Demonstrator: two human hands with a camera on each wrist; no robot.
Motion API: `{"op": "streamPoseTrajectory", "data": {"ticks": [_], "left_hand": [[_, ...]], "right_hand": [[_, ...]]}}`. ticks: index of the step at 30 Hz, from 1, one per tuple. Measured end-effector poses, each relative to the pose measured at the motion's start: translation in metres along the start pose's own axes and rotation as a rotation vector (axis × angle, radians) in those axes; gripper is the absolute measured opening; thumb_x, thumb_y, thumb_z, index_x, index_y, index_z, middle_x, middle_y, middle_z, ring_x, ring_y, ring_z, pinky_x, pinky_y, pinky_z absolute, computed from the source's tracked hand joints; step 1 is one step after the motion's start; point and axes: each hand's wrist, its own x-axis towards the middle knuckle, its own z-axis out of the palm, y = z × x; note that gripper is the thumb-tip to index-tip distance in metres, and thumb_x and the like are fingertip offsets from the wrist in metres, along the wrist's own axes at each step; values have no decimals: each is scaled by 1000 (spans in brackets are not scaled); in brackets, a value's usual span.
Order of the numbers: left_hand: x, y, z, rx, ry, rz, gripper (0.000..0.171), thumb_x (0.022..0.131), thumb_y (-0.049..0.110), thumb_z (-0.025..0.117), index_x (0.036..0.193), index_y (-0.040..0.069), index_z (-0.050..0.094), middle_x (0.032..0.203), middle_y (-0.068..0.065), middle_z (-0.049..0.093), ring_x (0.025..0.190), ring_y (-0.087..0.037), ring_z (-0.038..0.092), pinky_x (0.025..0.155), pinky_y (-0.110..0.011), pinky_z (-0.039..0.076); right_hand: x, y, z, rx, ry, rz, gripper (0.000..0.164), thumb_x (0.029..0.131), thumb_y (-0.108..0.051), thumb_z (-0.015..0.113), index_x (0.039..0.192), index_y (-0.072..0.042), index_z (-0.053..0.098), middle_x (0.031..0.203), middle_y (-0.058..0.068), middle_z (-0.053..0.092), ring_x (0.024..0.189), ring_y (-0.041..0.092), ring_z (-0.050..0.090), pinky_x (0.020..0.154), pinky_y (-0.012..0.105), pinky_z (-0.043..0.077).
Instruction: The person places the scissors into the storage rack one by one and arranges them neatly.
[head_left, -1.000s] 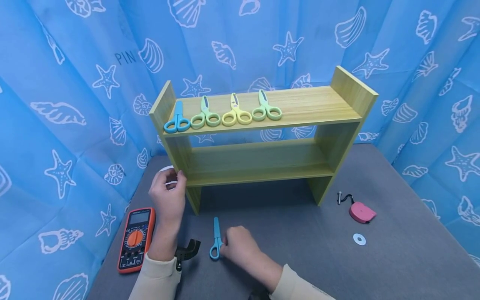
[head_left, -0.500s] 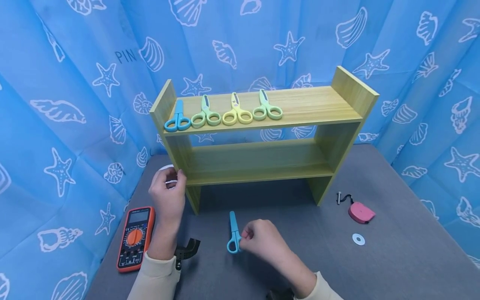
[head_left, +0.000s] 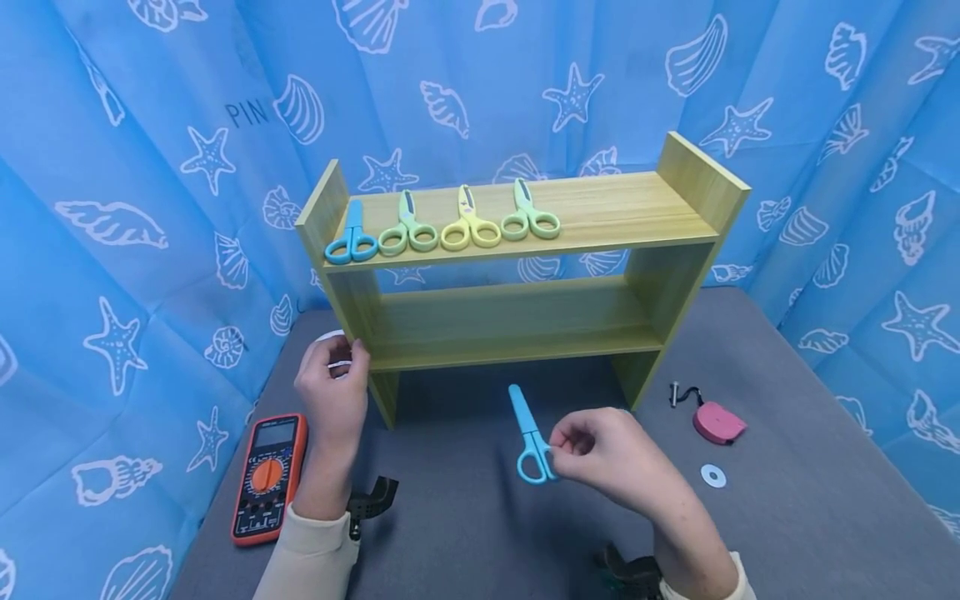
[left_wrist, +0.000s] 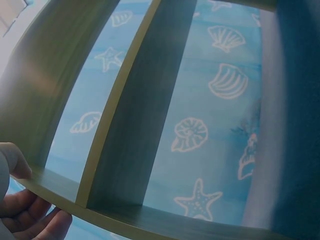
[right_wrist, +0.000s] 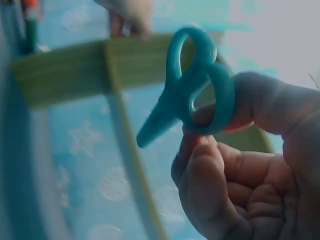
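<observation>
Thumb and fingers of my right hand [head_left: 618, 458] pinch a finger loop of the blue scissors [head_left: 522, 410], held up in front of the wooden shelf [head_left: 630, 204], covered blades pointing up and away. In the right wrist view the loops of these scissors [right_wrist: 172, 102] stand out against the blurred shelf. At the shelf's left side panel my left hand [head_left: 333, 387] grips the front edge; the left wrist view shows its thumb and fingers [left_wrist: 55, 225] on either side of the board. Along the top board lie blue scissors [head_left: 352, 235], green scissors [head_left: 407, 227], yellow scissors [head_left: 469, 222] and more green scissors [head_left: 529, 215].
An orange-rimmed multimeter [head_left: 267, 479] lies on the grey tabletop [head_left: 450, 533] at left. At right are a pink tape measure [head_left: 717, 422], a bolt [head_left: 674, 393] and a pale washer [head_left: 713, 476]. A white curved thing [head_left: 331, 335] shows behind the left hand. Blue curtains surround the table.
My right hand has lifted the blue scissors off the table and carried them right and toward the shelf. My left hand has stayed on the side panel.
</observation>
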Motion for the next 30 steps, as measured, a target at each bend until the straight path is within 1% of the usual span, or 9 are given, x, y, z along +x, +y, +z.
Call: {"op": "streamPoseTrajectory", "data": {"ticks": [7,13,15,17,20,23,26,29,30], "left_hand": [[0,0,-1,1,-13,-4,8,91,-10,67,98,-13,68,94,-24,65,84,-13,61,71,-13,51],[0,-1,0,-3,15,1,8,90,-8,66,95,-14,68,93,-25,65,82,-21,63,70,-11,50],[0,-3,1,-4,17,-4,8,91,-7,66,95,-13,68,93,-25,65,82,-24,63,70,-11,50],[0,-2,2,-3,14,-8,8,91,-7,66,95,-14,68,93,-25,65,82,-26,63,71,-11,50],[0,-3,2,0,12,-14,9,91,-7,66,96,-14,68,94,-26,65,83,-28,63,71,-12,50],[0,-1,2,1,10,-15,8,91,-7,66,96,-14,68,94,-26,65,83,-29,63,71,-12,50],[1,0,0,0,4,-17,8,91,-8,67,96,-14,68,94,-26,65,83,-28,63,71,-12,50],[1,1,0,-4,3,-14,7,91,-9,67,96,-14,68,94,-26,65,84,-28,63,71,-12,51],[1,-2,0,-5,3,-14,7,91,-8,67,96,-14,68,94,-26,65,84,-28,63,71,-12,51]], "right_hand": [[-16,-1,-45,51,58,-17,5,85,-6,73,91,-7,72,74,1,64,67,17,59,59,29,51],[-28,-5,-80,-17,160,-67,3,92,-8,73,94,-6,73,76,1,68,66,18,62,59,28,51],[-30,-7,-93,-11,193,-99,5,93,-7,74,97,-4,73,74,2,67,60,19,59,53,29,49],[-30,-8,-106,8,224,-137,6,92,-4,74,98,-3,73,75,3,69,59,19,59,51,28,49],[-24,-15,-127,50,259,-168,9,92,0,73,101,-2,73,78,6,69,60,19,61,52,26,51],[-12,-28,-146,58,304,-180,10,93,-1,73,102,-3,74,81,5,71,67,17,64,63,21,53],[3,-46,-162,23,372,-150,12,95,-9,73,104,-3,75,81,0,72,68,16,64,67,18,50],[21,-64,-173,-33,417,-99,27,95,-22,74,111,0,74,82,-6,71,71,15,65,69,18,49],[28,-69,-175,-58,425,-75,32,95,-26,74,113,0,74,83,-7,70,72,15,65,66,20,48]]}}
